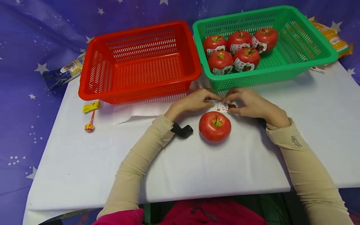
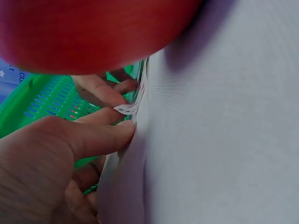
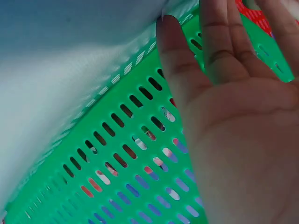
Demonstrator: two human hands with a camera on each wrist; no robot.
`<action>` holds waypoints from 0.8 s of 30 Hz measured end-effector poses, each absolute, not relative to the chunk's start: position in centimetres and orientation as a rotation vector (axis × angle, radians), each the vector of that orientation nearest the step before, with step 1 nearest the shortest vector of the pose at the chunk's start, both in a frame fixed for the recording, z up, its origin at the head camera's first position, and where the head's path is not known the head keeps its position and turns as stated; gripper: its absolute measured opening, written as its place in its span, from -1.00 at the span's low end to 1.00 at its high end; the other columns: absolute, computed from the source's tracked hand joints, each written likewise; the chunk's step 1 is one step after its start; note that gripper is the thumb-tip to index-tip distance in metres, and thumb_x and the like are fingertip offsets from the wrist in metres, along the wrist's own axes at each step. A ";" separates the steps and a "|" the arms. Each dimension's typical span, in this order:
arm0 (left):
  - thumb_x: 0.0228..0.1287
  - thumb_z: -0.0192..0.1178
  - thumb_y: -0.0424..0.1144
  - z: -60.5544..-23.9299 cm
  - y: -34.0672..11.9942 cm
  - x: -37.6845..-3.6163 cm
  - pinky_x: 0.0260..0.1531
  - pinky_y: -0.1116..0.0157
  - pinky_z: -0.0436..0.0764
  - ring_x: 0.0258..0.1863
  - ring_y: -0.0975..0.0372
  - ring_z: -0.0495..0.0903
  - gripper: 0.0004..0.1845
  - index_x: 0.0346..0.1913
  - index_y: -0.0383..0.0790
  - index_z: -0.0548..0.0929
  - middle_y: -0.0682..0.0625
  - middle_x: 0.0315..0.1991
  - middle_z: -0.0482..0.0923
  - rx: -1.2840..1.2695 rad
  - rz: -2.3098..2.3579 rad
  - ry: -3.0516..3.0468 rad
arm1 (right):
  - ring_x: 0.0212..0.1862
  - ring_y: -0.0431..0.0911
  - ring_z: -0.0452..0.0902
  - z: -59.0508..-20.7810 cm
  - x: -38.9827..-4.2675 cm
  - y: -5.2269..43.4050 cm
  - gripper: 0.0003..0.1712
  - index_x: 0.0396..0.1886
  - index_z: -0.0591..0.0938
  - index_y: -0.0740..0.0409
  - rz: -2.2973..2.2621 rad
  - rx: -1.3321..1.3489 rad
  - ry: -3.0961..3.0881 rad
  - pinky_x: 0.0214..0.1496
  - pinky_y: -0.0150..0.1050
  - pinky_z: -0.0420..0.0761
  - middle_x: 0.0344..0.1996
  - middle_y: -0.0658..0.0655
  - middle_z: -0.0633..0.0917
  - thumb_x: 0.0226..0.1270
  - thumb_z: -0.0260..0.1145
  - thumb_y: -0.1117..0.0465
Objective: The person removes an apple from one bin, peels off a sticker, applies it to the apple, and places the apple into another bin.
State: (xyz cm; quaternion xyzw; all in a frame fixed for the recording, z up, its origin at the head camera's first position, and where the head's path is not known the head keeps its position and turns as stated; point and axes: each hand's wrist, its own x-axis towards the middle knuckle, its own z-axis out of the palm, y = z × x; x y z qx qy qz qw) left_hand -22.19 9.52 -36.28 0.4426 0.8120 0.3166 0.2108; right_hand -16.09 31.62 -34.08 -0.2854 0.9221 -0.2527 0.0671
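A white sticker (image 1: 222, 107) with red print and a dark picture lies between both hands, on a strip of white backing paper (image 1: 140, 110). My left hand (image 1: 195, 101) pinches at the sticker's near end; in the left wrist view its lifted edge (image 2: 125, 109) curls up by the fingertips. From the other side my right hand (image 1: 248, 102) holds the sticker's right end between thumb and index finger. In the right wrist view the thumb (image 3: 173, 56) reaches down to the white surface. A red apple (image 1: 215, 127) without a visible label sits just in front of the hands.
Behind the right hand stands a green basket (image 1: 270, 75) with several labelled apples (image 1: 246, 59). Left of it is a red basket (image 1: 140, 93) with nothing in it. A lollipop (image 1: 89, 127) and a yellow wrapper (image 1: 91, 107) lie at left; snack bags (image 1: 70, 70) flank the baskets.
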 end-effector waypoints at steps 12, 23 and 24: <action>0.27 0.23 -0.33 -36.7 9.6 -22.2 0.00 0.38 0.45 -0.07 0.16 0.48 -0.66 0.11 -0.29 0.62 -0.13 -0.07 0.58 1.195 0.900 2.289 | -0.24 0.04 0.46 -34.2 -15.9 30.6 -0.76 -0.17 0.70 0.25 -0.673 -0.850 2.829 -0.18 -0.05 0.48 -0.28 0.21 0.61 0.11 0.38 0.38; 0.19 0.30 -0.34 -36.7 10.2 -21.9 -0.06 0.39 0.43 -0.14 0.16 0.46 -0.78 -0.13 -0.36 0.60 -0.14 -0.15 0.57 1.133 0.937 2.358 | 0.14 0.04 0.41 -34.0 -15.8 31.3 -0.87 -0.49 0.69 0.05 -1.008 -0.974 2.697 0.15 0.12 0.37 0.01 0.19 0.64 0.11 0.36 0.38; 0.20 0.30 -0.33 -36.8 10.2 -21.9 -0.05 0.38 0.42 -0.12 0.15 0.46 -0.77 -0.12 -0.37 0.60 -0.15 -0.14 0.57 1.134 0.932 2.365 | 0.20 0.02 0.36 -34.0 -15.7 31.4 -0.85 -0.50 0.69 0.04 -1.070 -0.980 2.677 0.18 0.12 0.34 0.07 0.20 0.61 0.10 0.37 0.39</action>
